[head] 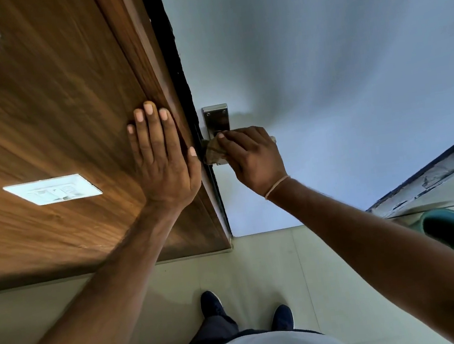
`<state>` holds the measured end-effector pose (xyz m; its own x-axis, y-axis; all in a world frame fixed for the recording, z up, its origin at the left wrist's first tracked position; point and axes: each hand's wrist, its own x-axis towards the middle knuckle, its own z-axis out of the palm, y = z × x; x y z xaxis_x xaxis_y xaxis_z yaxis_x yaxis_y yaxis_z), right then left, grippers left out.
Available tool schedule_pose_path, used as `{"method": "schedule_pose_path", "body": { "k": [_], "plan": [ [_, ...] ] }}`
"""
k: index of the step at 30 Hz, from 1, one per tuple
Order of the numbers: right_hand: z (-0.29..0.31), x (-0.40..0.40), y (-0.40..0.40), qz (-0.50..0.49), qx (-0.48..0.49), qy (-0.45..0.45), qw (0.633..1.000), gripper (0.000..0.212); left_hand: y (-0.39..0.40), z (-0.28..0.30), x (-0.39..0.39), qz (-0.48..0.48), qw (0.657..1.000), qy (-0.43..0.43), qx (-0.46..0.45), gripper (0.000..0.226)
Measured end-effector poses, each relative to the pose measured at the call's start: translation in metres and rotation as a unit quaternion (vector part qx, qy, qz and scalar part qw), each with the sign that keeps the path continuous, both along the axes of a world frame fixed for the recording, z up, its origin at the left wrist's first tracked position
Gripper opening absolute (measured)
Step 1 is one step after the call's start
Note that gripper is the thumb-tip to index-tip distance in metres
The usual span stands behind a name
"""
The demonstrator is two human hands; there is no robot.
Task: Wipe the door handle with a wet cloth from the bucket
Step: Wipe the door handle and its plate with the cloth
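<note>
Below my hands, dark shoes [212, 303] stand on the pale floor [261, 268]; a green bucket [453, 231] sits to the right, well apart. My left hand [165, 162] lies flat, fingers spread, on the wooden panel [54, 122]. Just right of it, my right hand [253, 159] clenches the cloth [213, 150] around the door handle [216, 121].

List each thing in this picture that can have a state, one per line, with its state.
Left hand: open, flat against the wooden panel.
Right hand: closed on the cloth.
Cloth: bunched, pressed on the door handle.
Door handle: lever covered, plate showing.
Bucket: upright on the floor, contents unclear.
</note>
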<state>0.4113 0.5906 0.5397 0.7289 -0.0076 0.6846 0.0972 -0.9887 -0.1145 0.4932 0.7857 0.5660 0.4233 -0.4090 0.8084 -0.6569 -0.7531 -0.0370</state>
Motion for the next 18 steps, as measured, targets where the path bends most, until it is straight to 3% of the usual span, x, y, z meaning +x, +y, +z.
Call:
{"method": "schedule_pose_path", "body": {
  "k": [5,13,18],
  "plan": [
    [0.000,0.004,-0.012,0.094,-0.096,-0.024,0.991,0.031,-0.002,-0.001,-0.001,0.008,1.000,0.001,-0.001,0.085],
    [0.014,0.033,0.002,0.159,-0.328,0.102,0.925,0.031,0.000,-0.001,0.002,0.003,1.000,-0.012,-0.006,0.079],
    [0.018,0.034,-0.012,0.180,-0.347,0.087,0.916,0.031,-0.001,-0.002,0.002,-0.003,1.000,-0.016,-0.015,0.080]
  ]
}}
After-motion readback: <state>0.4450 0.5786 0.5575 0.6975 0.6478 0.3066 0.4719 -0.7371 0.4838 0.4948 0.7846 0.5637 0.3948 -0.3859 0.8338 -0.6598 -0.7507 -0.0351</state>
